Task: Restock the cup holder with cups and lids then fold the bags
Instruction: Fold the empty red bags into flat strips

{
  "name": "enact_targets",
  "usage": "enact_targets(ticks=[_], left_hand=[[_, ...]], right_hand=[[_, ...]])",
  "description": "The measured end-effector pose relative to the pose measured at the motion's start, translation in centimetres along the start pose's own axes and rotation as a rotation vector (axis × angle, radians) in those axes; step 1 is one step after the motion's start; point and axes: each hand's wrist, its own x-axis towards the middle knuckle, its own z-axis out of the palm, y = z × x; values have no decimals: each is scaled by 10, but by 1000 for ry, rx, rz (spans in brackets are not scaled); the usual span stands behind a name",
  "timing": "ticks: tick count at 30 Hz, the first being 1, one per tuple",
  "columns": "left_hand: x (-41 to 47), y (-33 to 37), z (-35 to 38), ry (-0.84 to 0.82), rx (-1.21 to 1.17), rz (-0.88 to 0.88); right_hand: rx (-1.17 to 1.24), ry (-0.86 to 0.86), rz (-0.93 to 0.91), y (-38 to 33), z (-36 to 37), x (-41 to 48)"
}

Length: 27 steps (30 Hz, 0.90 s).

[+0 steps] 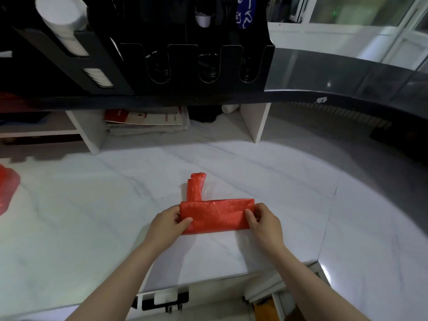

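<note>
Red bags: two. One folded bag (pixel 216 215), a flat strip lying crosswise on the white tabletop (pixel 92 205), with bunched handles (pixel 196 187) sticking out from its far left corner. A second red bag (pixel 7 188) lies well to its left.
Hands: two. The left hand (pixel 166 224) pinches the folded bag's left end and the right hand (pixel 264 222) its right end, each grip clamped on the plastic with the thumb on top.
Cup holder (pixel 183 63): one, black, beyond the folded bag.

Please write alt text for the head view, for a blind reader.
The left hand and right hand pinch the two ends of a folded red bag on a white counter, its handles pointing away. A black cup holder with white cups stands behind.
</note>
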Motion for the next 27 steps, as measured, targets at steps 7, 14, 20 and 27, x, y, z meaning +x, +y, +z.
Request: enact_targets(ticks=[7,14,20,27], left_hand=[[-6,8,18,195,402,231],[-10,-9,27,-209,673,415],[0,-9,0,-217,507,456],[-3,-4,-2,51,-46,158]], right_hand=[[-338,38,-17,-9,16,2],[-521,-128,-596,1,12,-5],[-396,-232,-591,4,-4,-5],[128,-98,-179,-6,-5,1]])
